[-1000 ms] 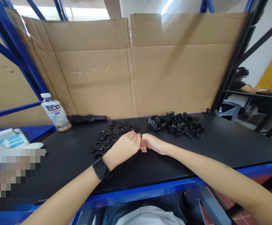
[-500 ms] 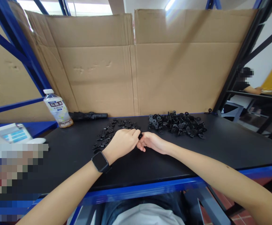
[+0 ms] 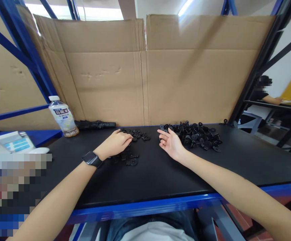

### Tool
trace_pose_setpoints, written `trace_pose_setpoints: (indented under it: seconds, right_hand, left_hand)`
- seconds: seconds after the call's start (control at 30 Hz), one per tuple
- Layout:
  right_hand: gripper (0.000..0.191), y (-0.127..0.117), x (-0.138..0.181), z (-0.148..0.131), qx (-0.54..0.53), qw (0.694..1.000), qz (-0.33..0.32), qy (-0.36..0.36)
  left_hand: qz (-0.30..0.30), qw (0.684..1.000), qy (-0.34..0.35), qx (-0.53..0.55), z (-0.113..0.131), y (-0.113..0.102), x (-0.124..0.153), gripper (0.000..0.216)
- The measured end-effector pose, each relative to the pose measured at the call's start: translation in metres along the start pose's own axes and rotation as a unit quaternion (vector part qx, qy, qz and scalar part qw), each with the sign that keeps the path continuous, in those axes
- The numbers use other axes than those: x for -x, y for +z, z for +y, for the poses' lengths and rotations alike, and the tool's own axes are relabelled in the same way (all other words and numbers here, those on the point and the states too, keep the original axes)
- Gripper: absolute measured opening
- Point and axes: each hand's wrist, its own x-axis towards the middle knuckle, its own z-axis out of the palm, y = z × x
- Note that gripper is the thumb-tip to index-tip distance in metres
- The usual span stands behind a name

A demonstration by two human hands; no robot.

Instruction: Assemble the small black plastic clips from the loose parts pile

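Note:
Two heaps of small black plastic discs lie on the black table top. My left hand, with a black watch on its wrist, rests palm down on the left heap, fingers stretched toward loose pieces. My right hand is open, palm turned inward with fingers spread, at the left edge of the larger right heap. I see nothing held in either hand.
A plastic drink bottle stands at the back left beside a folded black umbrella. Cardboard sheets wall off the back between blue rack posts. Another person sits at a table at far right. The table's blue front edge is near me.
My hands were pinched together over a small black piece at the table's middle. They have since parted: the left moved out onto the left heap, the right opened beside the right heap.

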Motion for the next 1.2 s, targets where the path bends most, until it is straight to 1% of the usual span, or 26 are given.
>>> trace_pose_setpoints:
  seconds: [0.13, 0.23, 0.3, 0.37, 0.47, 0.53, 0.6, 0.67, 0.77, 0.8, 0.9, 1.07, 1.13, 1.2]
  right_hand:
    - [0.027, -0.003, -0.001, 0.003, 0.013, 1.000, -0.010, -0.016]
    - [0.021, -0.002, 0.000, 0.010, 0.046, 0.997, -0.023, -0.049]
    - [0.020, -0.001, 0.000, 0.014, 0.058, 0.996, -0.027, -0.055]
    - [0.020, -0.001, 0.000, 0.014, 0.059, 0.997, -0.030, -0.050]
    - [0.020, -0.001, -0.001, 0.014, 0.063, 0.996, -0.032, -0.050]
    - [0.021, -0.002, -0.001, 0.014, 0.072, 0.995, -0.036, -0.052]
    - [0.021, -0.003, -0.002, 0.015, 0.088, 0.994, -0.042, -0.057]
    - [0.022, -0.003, -0.002, 0.016, 0.110, 0.991, -0.047, -0.060]
    - [0.023, -0.002, 0.000, 0.017, 0.155, 0.984, -0.057, -0.064]
    - [0.023, -0.001, 0.001, 0.016, 0.175, 0.981, -0.061, -0.065]
    - [0.022, 0.005, 0.008, 0.015, 0.241, 0.965, -0.086, -0.051]
    - [0.023, 0.017, 0.020, 0.018, 0.340, 0.924, -0.174, -0.027]
    - [0.026, 0.020, 0.022, 0.021, 0.367, 0.910, -0.193, -0.025]
    - [0.028, 0.022, 0.023, 0.024, 0.374, 0.906, -0.196, -0.028]
  left_hand:
    - [-0.014, 0.998, 0.050, 0.043, 0.007, -0.015, 0.006, 0.033]
    - [-0.049, 0.995, 0.060, 0.057, 0.015, -0.022, 0.012, 0.041]
    - [-0.080, 0.993, 0.057, 0.059, 0.018, -0.022, 0.016, 0.040]
    - [-0.094, 0.992, 0.059, 0.053, 0.018, -0.020, 0.017, 0.030]
    - [-0.088, 0.992, 0.073, 0.058, 0.018, -0.016, 0.015, 0.018]
    - [-0.087, 0.990, 0.076, 0.077, 0.019, -0.013, 0.013, 0.016]
    - [-0.082, 0.991, 0.061, 0.091, 0.022, -0.010, 0.011, 0.015]
    - [-0.066, 0.993, 0.044, 0.088, 0.026, -0.008, 0.009, 0.013]
    - [-0.030, 0.996, 0.050, 0.062, 0.035, -0.004, 0.006, 0.004]
    - [-0.017, 0.997, 0.051, 0.059, 0.037, -0.003, 0.005, 0.004]
    - [0.033, 0.995, 0.027, 0.089, 0.042, -0.002, 0.003, 0.009]
    - [0.150, 0.978, -0.041, 0.139, 0.050, -0.005, 0.001, 0.020]
    - [0.177, 0.973, -0.054, 0.139, 0.055, -0.004, 0.000, 0.024]
    - [0.187, 0.974, -0.043, 0.120, 0.061, 0.000, 0.000, 0.024]
